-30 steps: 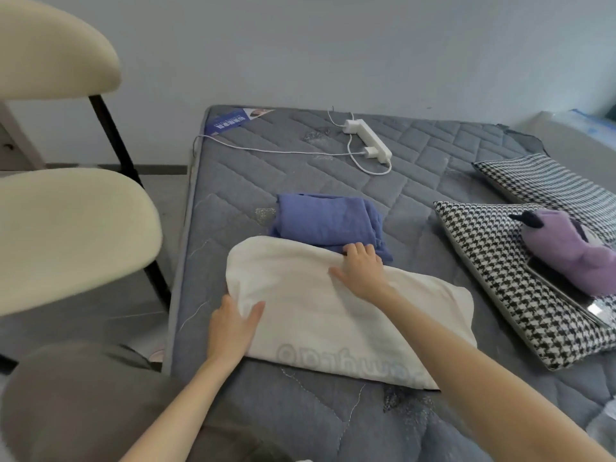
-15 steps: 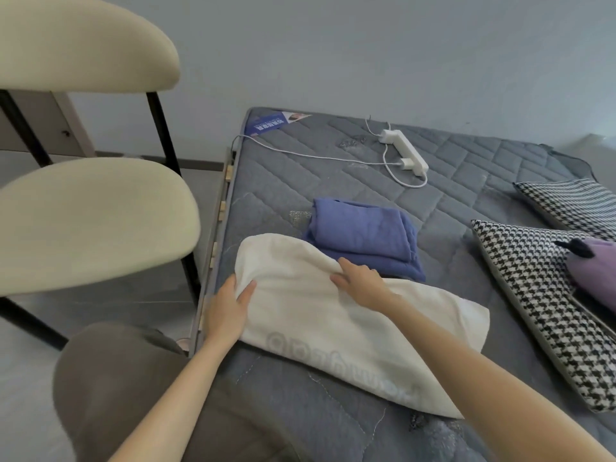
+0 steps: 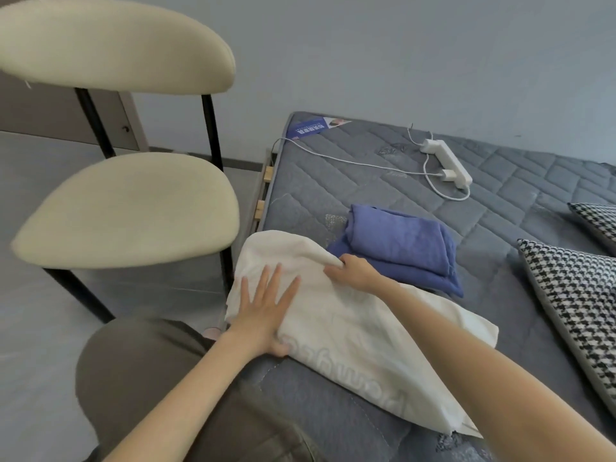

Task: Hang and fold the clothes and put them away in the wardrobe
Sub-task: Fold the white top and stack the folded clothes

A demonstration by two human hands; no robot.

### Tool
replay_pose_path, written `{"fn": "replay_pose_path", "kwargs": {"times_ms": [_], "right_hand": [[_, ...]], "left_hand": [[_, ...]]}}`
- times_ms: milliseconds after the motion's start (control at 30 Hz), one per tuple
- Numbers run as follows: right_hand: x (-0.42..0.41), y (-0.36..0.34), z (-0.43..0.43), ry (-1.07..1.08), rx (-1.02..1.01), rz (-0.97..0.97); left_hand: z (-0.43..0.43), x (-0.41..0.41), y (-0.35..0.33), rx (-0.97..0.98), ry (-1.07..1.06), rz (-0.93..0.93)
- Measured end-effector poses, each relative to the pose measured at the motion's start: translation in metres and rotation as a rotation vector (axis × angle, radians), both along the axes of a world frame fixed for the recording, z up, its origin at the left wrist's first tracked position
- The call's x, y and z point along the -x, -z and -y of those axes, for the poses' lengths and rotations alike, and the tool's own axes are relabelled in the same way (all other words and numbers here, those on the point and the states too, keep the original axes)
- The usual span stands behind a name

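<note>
White garment (image 3: 366, 345), grey lettering near its front edge, lies part-folded at the near left corner of the grey quilted mattress (image 3: 333, 181). Your left hand (image 3: 266, 308) lies flat on its left end, fingers straight and spread, pressing down. Your right hand (image 3: 356, 271) pinches a raised fold at its far edge, fingers curled round the cloth. A folded blue garment (image 3: 406, 248) sits just beyond, touching the white one. A white power strip (image 3: 446, 163) lies further back. A houndstooth pillow (image 3: 573, 301) lies at right. A cream chair (image 3: 126, 208) stands beside the bed.
</note>
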State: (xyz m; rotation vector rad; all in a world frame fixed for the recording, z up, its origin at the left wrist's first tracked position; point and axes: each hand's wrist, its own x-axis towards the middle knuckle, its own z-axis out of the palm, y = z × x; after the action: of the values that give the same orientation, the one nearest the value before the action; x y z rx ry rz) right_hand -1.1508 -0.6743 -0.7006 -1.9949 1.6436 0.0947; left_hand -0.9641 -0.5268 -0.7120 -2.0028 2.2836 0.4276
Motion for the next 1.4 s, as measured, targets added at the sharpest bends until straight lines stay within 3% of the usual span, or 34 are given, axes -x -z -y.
{"fn": "replay_pose_path", "kwargs": {"times_ms": [100, 267, 467, 633, 733, 867, 1000, 1100, 1400], "right_hand": [[-0.004, 0.002, 0.006, -0.043, -0.066, -0.020], [-0.003, -0.002, 0.016, 0.000, -0.206, 0.145], [-0.006, 0.000, 0.018, 0.013, -0.338, 0.193], [-0.004, -0.001, 0.019, 0.075, -0.451, 0.363], [0.001, -0.020, 0.022, 0.087, -0.563, 0.548], [-0.006, -0.064, 0.030, 0.221, -0.412, 0.759], [-0.022, -0.107, 0.035, 0.337, -0.218, 1.005], [-0.028, -0.131, 0.040, 0.337, -0.115, 1.075], [-0.056, -0.195, 0.074, 0.276, -0.087, 1.227]], "left_hand": [[-0.013, 0.009, 0.017, 0.011, 0.059, 0.167], [-0.018, 0.016, 0.028, 0.185, 0.015, 0.173], [-0.007, 0.028, 0.033, 0.341, -0.041, 0.175], [-0.006, 0.033, 0.034, 0.259, -0.153, -0.004], [-0.007, 0.021, 0.023, 0.292, -0.213, -0.265], [0.003, 0.002, -0.020, 0.496, -0.310, -0.655], [0.034, -0.029, -0.075, 0.544, -0.358, -0.944], [0.052, -0.053, -0.112, 0.576, -0.306, -0.909], [0.126, -0.095, -0.219, 0.698, -0.235, -0.753]]}}
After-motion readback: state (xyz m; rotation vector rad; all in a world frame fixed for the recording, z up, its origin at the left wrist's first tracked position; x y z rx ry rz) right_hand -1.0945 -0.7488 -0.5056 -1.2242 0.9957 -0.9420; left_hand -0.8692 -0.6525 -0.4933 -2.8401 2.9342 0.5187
